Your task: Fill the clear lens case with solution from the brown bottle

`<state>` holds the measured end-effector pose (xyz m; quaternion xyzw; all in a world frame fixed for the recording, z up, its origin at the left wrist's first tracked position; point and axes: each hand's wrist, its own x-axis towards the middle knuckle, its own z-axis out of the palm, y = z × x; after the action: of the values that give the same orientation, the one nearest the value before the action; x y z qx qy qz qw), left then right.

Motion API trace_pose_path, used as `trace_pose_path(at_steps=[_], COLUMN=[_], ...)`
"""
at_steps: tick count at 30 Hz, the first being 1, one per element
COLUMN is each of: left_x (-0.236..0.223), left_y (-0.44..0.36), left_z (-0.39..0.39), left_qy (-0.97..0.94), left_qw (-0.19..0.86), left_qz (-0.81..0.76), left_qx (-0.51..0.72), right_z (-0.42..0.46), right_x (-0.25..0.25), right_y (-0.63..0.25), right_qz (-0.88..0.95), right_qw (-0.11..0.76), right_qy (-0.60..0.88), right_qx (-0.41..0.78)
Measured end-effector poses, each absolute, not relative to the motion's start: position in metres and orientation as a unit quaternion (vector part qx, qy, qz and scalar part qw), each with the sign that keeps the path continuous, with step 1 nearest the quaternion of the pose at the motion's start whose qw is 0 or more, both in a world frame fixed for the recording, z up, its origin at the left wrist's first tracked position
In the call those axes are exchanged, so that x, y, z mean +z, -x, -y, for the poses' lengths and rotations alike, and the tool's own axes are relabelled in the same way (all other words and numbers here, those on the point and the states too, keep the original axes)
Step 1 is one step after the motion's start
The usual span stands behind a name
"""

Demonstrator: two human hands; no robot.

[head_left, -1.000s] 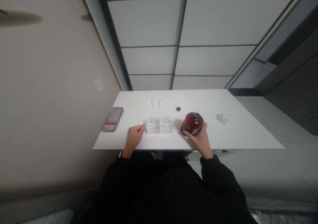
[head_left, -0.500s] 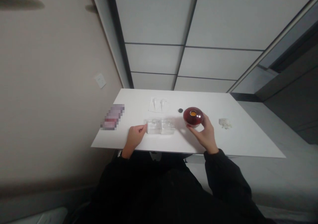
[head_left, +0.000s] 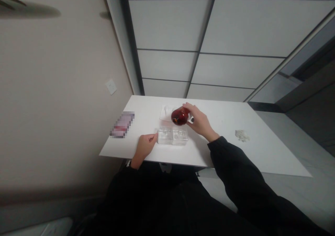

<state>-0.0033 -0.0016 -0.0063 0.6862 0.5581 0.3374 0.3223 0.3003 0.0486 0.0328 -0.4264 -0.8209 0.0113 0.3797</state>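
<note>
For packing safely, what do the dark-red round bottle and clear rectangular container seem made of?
Dark-red round bottle: glossy, glass or plastic; its shine fits both. Clear rectangular container: smooth, probably rigid plastic, possibly glass; its walls look see-through.

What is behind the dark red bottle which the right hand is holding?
Behind the bottle in the right hand, part of a pale sheet shows on the white table. The bottle covers the rest, so I cannot tell what lies there.

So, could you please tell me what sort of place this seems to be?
Probably a room in a home or small office: a white table, a plain wall with a socket, and large framed panels beyond.
</note>
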Motion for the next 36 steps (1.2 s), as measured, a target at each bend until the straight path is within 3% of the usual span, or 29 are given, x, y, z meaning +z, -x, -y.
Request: trace_pose_path(at_steps=[15, 26, 36], left_x=[-0.008, -0.006, -0.006], left_y=[0.003, 0.003, 0.003], left_z=[0.002, 0.002, 0.002], left_qy=[-0.674, -0.679, -0.692], left_qw=[0.339, 0.342, 0.329], left_qz=[-0.56, -0.555, -0.553], left_qx=[0.342, 0.339, 0.328], right_z=[-0.081, -0.083, -0.092], right_x=[0.032, 0.039, 0.034], right_y=[-0.282, -0.276, -0.279], right_qz=[0.877, 0.883, 0.891], right_qw=[0.31, 0.336, 0.357], right_qy=[0.366, 0.328, 0.276], right_qx=[0.007, 0.011, -0.059])
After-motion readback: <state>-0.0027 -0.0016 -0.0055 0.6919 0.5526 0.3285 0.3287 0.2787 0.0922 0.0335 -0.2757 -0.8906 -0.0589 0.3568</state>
